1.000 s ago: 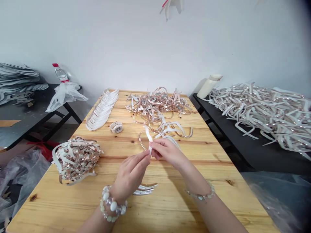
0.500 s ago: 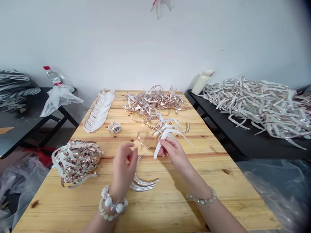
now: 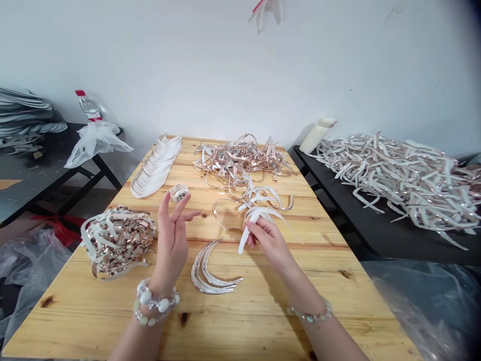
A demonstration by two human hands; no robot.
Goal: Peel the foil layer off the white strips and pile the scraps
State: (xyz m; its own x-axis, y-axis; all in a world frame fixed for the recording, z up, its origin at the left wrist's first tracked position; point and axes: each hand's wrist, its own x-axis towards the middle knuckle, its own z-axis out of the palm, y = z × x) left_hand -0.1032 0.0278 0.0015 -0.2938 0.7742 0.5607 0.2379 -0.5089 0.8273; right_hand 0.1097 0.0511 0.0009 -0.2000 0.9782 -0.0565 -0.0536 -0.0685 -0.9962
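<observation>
Between the thumb and fingers of my right hand is a curved white strip. Its wide end points down toward me and its thin tail trails off to the right. My left hand is raised over the table with fingers spread, holding nothing. Several curved strips with shiny edges lie nested on the wood between my two hands. Just beyond my right hand, loose white strips run into a tangled pile of rose-gold and white strips.
At the back left of the wooden table lies an overlapping row of white strips. A tape roll sits nearby. A heap of shiny scraps is at left. Black side tables hold a bottle and a large strip pile.
My left hand has moved left, away from the nested strips, and its fingers have spread. My right hand keeps its hold on the white strip, nearly in place. The view has shifted slightly.
</observation>
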